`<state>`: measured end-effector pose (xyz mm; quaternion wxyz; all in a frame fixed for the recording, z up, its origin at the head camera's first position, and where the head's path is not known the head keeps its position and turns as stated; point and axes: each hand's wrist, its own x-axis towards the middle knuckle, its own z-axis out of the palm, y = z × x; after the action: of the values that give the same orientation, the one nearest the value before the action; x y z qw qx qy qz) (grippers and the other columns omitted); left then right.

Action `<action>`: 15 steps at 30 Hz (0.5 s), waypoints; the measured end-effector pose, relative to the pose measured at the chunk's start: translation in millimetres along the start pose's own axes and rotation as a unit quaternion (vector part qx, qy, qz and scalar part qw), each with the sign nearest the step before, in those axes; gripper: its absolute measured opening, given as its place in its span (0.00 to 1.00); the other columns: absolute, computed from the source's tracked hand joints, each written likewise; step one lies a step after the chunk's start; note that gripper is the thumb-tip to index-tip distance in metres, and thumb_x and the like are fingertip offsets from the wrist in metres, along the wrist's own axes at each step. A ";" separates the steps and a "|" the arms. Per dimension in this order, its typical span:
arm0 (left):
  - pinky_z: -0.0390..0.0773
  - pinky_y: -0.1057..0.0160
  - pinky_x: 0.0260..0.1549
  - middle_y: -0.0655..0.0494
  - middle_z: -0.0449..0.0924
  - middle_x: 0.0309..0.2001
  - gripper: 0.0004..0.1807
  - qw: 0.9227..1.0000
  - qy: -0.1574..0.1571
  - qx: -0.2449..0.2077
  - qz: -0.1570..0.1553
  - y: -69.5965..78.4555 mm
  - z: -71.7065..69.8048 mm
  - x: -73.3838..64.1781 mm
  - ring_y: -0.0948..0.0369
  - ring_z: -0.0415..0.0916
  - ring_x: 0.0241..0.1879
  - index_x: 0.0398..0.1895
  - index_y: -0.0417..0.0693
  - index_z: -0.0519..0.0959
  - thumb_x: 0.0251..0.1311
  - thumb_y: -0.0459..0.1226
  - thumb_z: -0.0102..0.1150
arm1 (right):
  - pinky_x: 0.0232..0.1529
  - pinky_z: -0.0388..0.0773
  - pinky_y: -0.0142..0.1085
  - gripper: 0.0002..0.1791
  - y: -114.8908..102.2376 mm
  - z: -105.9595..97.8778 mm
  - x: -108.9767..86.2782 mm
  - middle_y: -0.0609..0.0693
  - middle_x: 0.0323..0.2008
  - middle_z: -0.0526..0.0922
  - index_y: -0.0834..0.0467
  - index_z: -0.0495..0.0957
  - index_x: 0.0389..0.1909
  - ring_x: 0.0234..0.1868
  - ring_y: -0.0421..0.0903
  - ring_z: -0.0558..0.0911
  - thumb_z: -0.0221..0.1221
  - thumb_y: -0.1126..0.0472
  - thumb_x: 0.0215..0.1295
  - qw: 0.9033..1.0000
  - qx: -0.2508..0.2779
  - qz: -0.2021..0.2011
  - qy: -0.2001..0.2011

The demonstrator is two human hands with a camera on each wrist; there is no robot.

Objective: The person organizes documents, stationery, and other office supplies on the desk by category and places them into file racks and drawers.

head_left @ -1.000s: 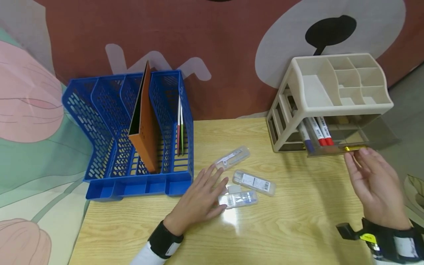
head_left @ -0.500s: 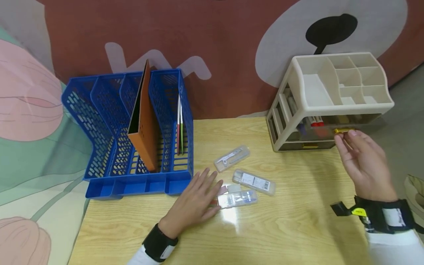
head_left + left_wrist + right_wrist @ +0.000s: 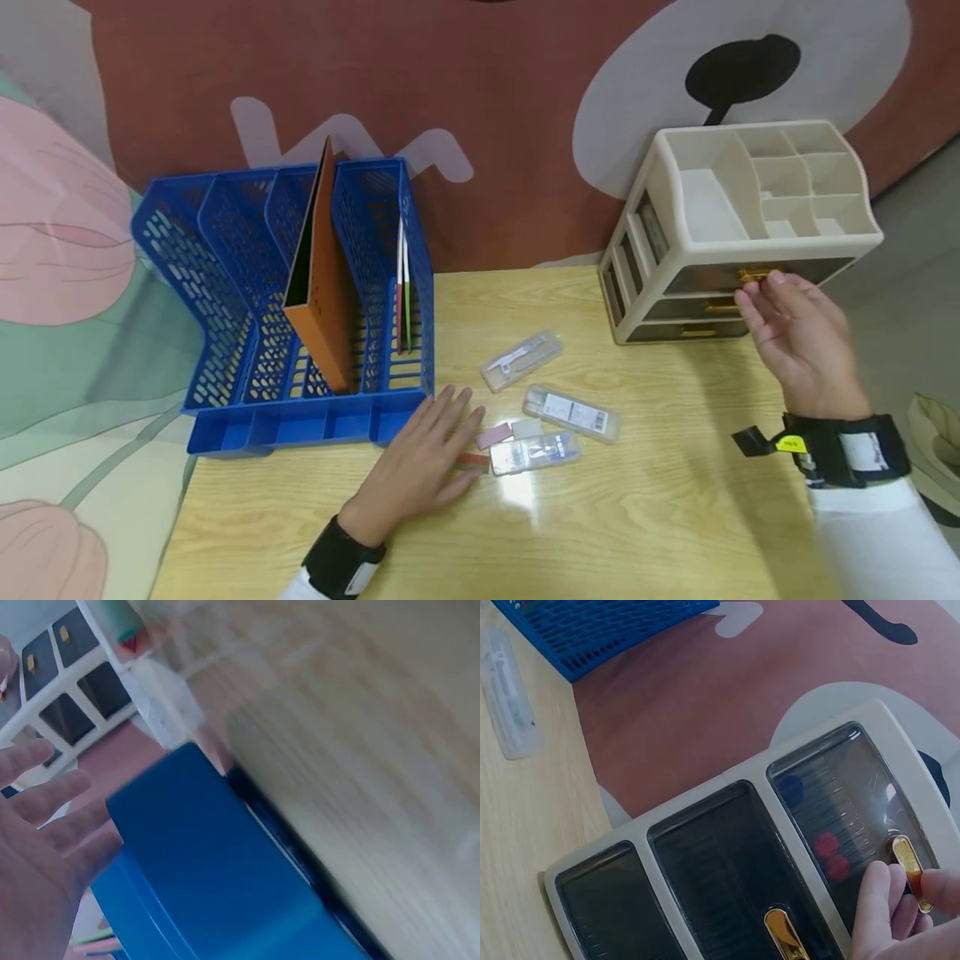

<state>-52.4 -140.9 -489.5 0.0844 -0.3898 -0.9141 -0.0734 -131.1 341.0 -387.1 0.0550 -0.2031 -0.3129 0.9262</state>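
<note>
My right hand (image 3: 806, 354) pinches the gold handle (image 3: 907, 870) of the top drawer (image 3: 693, 279) on a cream desk organizer (image 3: 671, 225). That drawer sits flush in its frame. Through its smoky front, the right wrist view shows red pen ends (image 3: 832, 856) and a blue one. My left hand (image 3: 416, 467) lies palm down, fingers spread, by the blue rack's front edge. Just past its fingertips are a pink block (image 3: 493, 436) and a reddish-brown block (image 3: 474, 461); whether it touches the latter I cannot tell. Three clear plastic cases (image 3: 572, 414) and a whitish block (image 3: 527, 428) lie beyond.
A blue file rack (image 3: 300, 429) stands on the left of the wooden table (image 3: 615, 525). It holds an orange folder (image 3: 330, 342) and thin booklets (image 3: 403, 292). The organizer's top has several compartments (image 3: 780, 179). A patterned cloth (image 3: 510, 100) hangs behind.
The top drawer with the markers has gone from pulled out to closed, pushed in by my right hand. My left hand has slid left and down, uncovering the pink and reddish-brown blocks.
</note>
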 end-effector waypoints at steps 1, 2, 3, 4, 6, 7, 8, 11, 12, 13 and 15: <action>0.65 0.44 0.75 0.43 0.63 0.78 0.42 1.000 0.000 -0.002 -0.003 -1.3 -1.1 -1.4 0.44 0.60 0.78 0.76 0.50 0.67 0.64 0.59 0.62 | 0.54 0.86 0.38 0.08 0.6 0.1 0.3 0.54 0.44 0.81 0.60 0.76 0.47 0.47 0.47 0.85 0.62 0.70 0.69 1.000 -0.003 -0.001 0.001; 0.65 0.45 0.75 0.43 0.63 0.78 0.42 1.000 0.001 -0.003 -0.004 -2.7 -1.8 -2.7 0.44 0.61 0.77 0.77 0.49 0.67 0.65 0.59 0.62 | 0.52 0.87 0.38 0.08 1.0 0.1 0.3 0.54 0.43 0.81 0.61 0.76 0.46 0.45 0.47 0.85 0.63 0.69 0.69 1.000 -0.007 -0.003 0.004; 0.65 0.46 0.75 0.43 0.63 0.78 0.42 1.000 0.003 -0.004 -0.003 -3.9 -2.6 -3.7 0.44 0.62 0.77 0.77 0.49 0.67 0.64 0.59 0.62 | 0.50 0.87 0.38 0.08 1.4 -0.2 0.3 0.54 0.42 0.82 0.60 0.76 0.45 0.44 0.47 0.86 0.63 0.68 0.69 1.000 -0.012 -0.004 0.006; 0.66 0.46 0.74 0.42 0.63 0.78 0.42 1.000 0.006 -0.005 -0.002 -5.0 -3.6 -4.6 0.45 0.63 0.76 0.77 0.48 0.67 0.64 0.58 0.62 | 0.49 0.88 0.38 0.07 1.6 -0.1 0.3 0.53 0.42 0.82 0.60 0.76 0.44 0.44 0.47 0.86 0.64 0.68 0.69 1.000 -0.020 -0.006 0.010; 0.68 0.46 0.73 0.42 0.64 0.77 0.42 1.000 0.013 -0.009 0.002 -6.8 -5.5 -5.8 0.45 0.65 0.75 0.77 0.47 0.67 0.64 0.57 0.63 | 0.45 0.89 0.37 0.07 2.3 -0.3 0.4 0.52 0.41 0.82 0.60 0.76 0.43 0.42 0.47 0.86 0.64 0.67 0.68 0.999 -0.029 -0.010 0.011; 0.69 0.46 0.72 0.42 0.64 0.77 0.42 1.000 0.018 -0.011 0.003 -7.4 -6.3 -6.3 0.45 0.67 0.74 0.76 0.46 0.67 0.64 0.57 0.63 | 0.44 0.89 0.37 0.07 2.6 -0.4 0.5 0.52 0.40 0.82 0.60 0.77 0.43 0.41 0.47 0.86 0.64 0.67 0.68 0.999 -0.034 -0.012 0.011; 0.71 0.46 0.71 0.41 0.65 0.76 0.42 1.000 0.023 -0.012 0.004 -7.9 -6.9 -6.7 0.45 0.68 0.73 0.76 0.46 0.68 0.64 0.56 0.63 | 0.43 0.89 0.37 0.07 2.7 -0.5 0.3 0.51 0.40 0.83 0.59 0.77 0.43 0.41 0.46 0.85 0.65 0.66 0.68 0.999 -0.040 -0.012 0.013; 0.74 0.45 0.68 0.41 0.68 0.75 0.39 0.999 0.037 -0.017 0.008 -8.8 -7.9 -7.6 0.45 0.71 0.71 0.75 0.45 0.69 0.66 0.57 0.59 | 0.41 0.88 0.37 0.05 3.7 -2.0 -0.1 0.51 0.39 0.83 0.58 0.77 0.44 0.39 0.47 0.84 0.63 0.65 0.70 0.999 -0.033 -0.013 0.010; 0.75 0.45 0.67 0.41 0.68 0.74 0.38 0.999 0.043 -0.020 0.009 -8.9 -7.8 -7.7 0.45 0.72 0.70 0.74 0.45 0.70 0.68 0.57 0.56 | 0.41 0.87 0.37 0.05 4.3 -3.2 -0.4 0.51 0.39 0.82 0.58 0.77 0.45 0.39 0.47 0.83 0.63 0.65 0.71 1.000 -0.026 -0.014 0.009; 0.76 0.45 0.66 0.41 0.69 0.74 0.37 0.999 0.046 -0.021 0.010 -9.1 -7.5 -7.8 0.45 0.73 0.69 0.74 0.45 0.70 0.70 0.58 0.52 | 0.40 0.86 0.37 0.06 5.0 -4.5 -0.8 0.51 0.39 0.82 0.58 0.77 0.45 0.39 0.47 0.83 0.62 0.64 0.72 1.000 -0.020 -0.016 0.009; 0.77 0.45 0.65 0.40 0.70 0.73 0.36 0.998 0.057 -0.023 0.013 -9.5 -6.8 -8.4 0.44 0.74 0.68 0.73 0.44 0.71 0.74 0.59 0.45 | 0.40 0.85 0.38 0.05 6.9 -7.8 -1.3 0.52 0.38 0.81 0.58 0.77 0.46 0.39 0.48 0.82 0.61 0.64 0.73 1.000 0.002 -0.022 0.010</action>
<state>-52.9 -154.6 -485.2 0.1280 -0.3986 -0.9009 -0.1150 -126.6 339.5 -396.4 0.0793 -0.2054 -0.3148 0.9233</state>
